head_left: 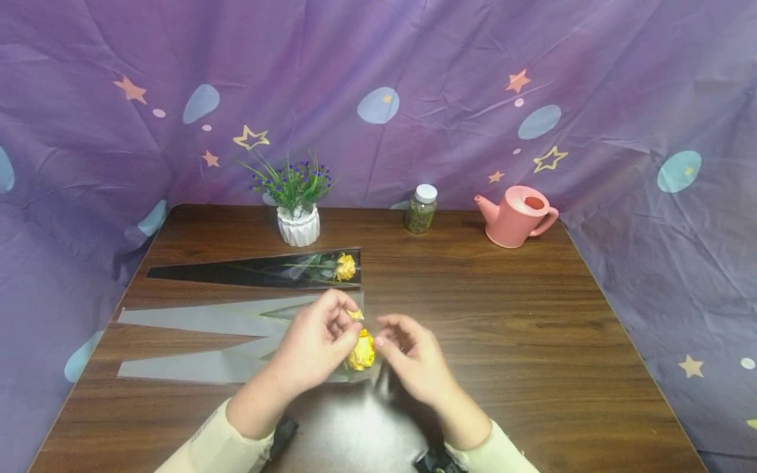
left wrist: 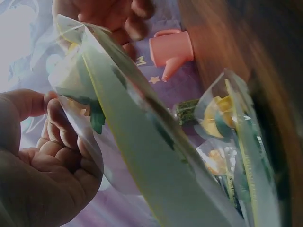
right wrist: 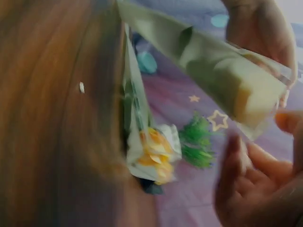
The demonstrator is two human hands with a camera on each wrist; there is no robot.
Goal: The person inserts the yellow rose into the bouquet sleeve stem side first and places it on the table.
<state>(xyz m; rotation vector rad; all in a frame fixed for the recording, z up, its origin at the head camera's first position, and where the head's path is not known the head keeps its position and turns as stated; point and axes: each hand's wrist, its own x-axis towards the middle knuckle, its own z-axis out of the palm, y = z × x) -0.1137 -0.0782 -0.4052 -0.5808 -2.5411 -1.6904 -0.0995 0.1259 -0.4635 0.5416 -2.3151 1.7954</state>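
My left hand [head_left: 319,341] pinches the edge of a clear and frosted flower sleeve [left wrist: 137,142] between thumb and fingers. Inside the sleeve's wide end is a yellow rose [head_left: 362,353], blurred through the film in the right wrist view. This end is raised off the table. My right hand [head_left: 416,361] is just right of the rose, its fingers loosely bent and apart, with nothing seen between them. Beyond the left hand lies a second frosted sleeve [head_left: 195,320], its yellow rose partly hidden by the fingers. Farther back, a black-backed sleeve [head_left: 236,271] holds another yellow rose [head_left: 345,267].
A white pot [head_left: 298,228] with a green and purple plant [head_left: 294,184] stands at the back left. Along the back are a white-capped jar [head_left: 421,213] and a pink watering can [head_left: 511,220]. Purple cloth [head_left: 449,52] surrounds the brown table [head_left: 532,368].
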